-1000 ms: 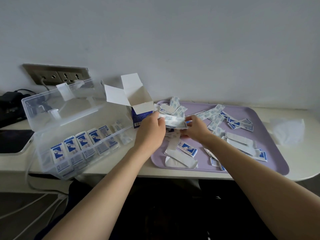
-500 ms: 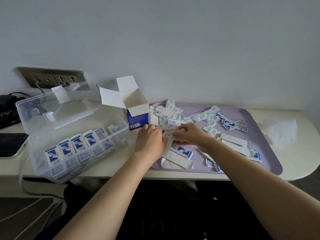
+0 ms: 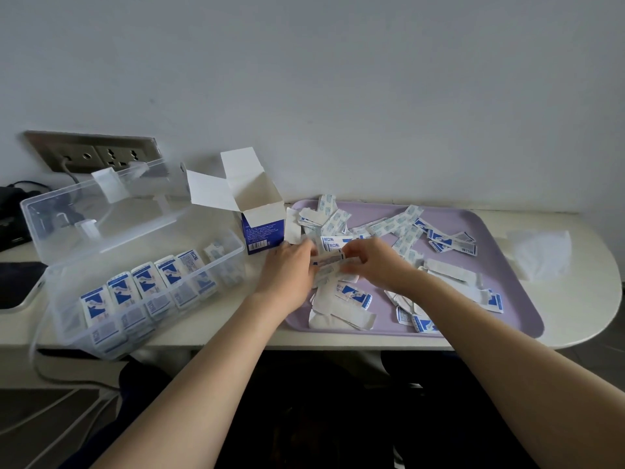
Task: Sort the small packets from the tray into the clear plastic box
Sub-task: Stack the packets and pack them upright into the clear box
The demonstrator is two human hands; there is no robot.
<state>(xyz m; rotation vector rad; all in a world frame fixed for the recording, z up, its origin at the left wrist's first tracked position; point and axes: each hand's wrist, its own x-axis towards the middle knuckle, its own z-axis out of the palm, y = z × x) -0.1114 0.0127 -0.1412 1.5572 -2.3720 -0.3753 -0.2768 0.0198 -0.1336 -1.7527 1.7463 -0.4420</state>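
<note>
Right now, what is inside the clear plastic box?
Blue-and-white packets stand on edge in a row inside the clear plastic box, its lid open. The cloudy plastic blurs their lower parts, so I cannot count them.

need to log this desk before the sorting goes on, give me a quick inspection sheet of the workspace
surface: white desk, rounded right end
job's things: purple tray strewn with loose packets; clear plastic box, lid open, row of packets standing inside
clutter: open cardboard carton between box and tray; white tissue right of tray; dark objects far left
grippers: left hand and right hand both grip a bunch of packets over the tray's left end
cables: lead plugged into wall socket; white cords hanging below desk
surroundings: plain grey wall
</note>
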